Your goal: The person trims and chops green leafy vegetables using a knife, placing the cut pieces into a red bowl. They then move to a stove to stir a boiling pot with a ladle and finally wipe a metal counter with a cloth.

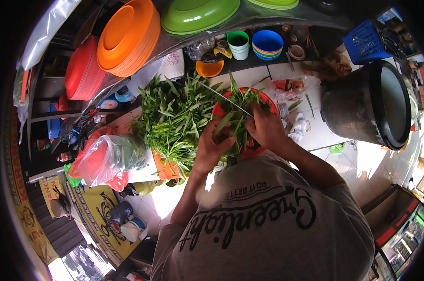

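Note:
A long knife (224, 97) is gripped in my right hand (266, 126), its thin blade pointing up and to the left. My left hand (213, 145) has its fingers curled around some leafy green stems (224, 123). Both hands are above a red plastic basket (273, 105) with cut greens inside, close against my body. Left of the basket spreads a large heap of long-leaved greens (173, 112) that look like water spinach. An orange board or tray (164, 167) shows beneath the heap's near edge. My hands hide part of the basket.
Stacked orange plates (127, 38) and green plates (201, 14) stand on a shelf above the white tiled counter (313, 133). Clear plastic bags (108, 158) sit at the left. A big dark bucket (356, 105) stands at the right, near a plastic bag with red contents (289, 85).

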`<state>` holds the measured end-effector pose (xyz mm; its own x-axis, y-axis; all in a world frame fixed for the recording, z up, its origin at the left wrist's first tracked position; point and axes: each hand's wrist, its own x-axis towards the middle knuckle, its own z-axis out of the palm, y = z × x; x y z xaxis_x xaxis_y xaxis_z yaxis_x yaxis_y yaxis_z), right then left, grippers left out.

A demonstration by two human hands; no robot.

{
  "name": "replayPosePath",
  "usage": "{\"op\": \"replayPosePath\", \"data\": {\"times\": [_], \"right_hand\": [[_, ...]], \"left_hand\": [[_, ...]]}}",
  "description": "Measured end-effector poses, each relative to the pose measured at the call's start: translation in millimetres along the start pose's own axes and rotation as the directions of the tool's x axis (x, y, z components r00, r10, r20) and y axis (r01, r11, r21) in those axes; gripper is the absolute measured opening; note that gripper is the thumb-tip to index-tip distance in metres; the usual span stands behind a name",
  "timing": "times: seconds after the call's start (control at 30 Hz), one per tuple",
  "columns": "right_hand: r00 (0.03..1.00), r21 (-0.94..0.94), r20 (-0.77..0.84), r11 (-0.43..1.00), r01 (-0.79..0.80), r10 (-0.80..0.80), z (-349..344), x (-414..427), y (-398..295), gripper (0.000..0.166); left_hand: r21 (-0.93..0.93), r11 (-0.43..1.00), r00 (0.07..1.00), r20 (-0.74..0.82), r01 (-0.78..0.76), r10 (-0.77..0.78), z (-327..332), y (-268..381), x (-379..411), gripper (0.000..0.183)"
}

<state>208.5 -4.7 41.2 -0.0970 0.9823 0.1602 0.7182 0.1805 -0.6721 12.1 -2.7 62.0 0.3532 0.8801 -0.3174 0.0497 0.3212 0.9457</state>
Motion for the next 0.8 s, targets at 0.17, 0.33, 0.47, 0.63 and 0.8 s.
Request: {"op": "replayPosePath", "data": {"times": [0.17,0.33,0.47,0.63,0.8], "right_hand": [[0.999,0.203,0.023,0.979,-0.037,0.033,-24,3,-13,0.039],[0.983,0.184,0.161,0.981,0.061,-0.091,-19,-6,-22,0.03],[0.996,0.009,0.032,0.997,0.079,-0.08,7,-8,-2,0.043],[0.997,0.077,0.058,0.996,-0.049,0.044,7,-1,1,0.03],[0.995,0.13,0.042,0.987,-0.098,0.093,11,0,4,0.031]], "left_hand": [[-0.05,0.998,0.992,-0.124,0.026,-0.032,5,3,1,0.049],[0.06,0.998,0.995,-0.092,-0.022,0.028,2,2,10,0.05],[0.082,0.997,0.996,-0.087,-0.009,0.016,4,2,12,0.047],[-0.051,0.999,0.999,-0.052,0.0,-0.003,5,-5,11,0.04],[0.055,0.992,0.989,-0.088,-0.117,0.121,6,-15,12,0.033]]}}
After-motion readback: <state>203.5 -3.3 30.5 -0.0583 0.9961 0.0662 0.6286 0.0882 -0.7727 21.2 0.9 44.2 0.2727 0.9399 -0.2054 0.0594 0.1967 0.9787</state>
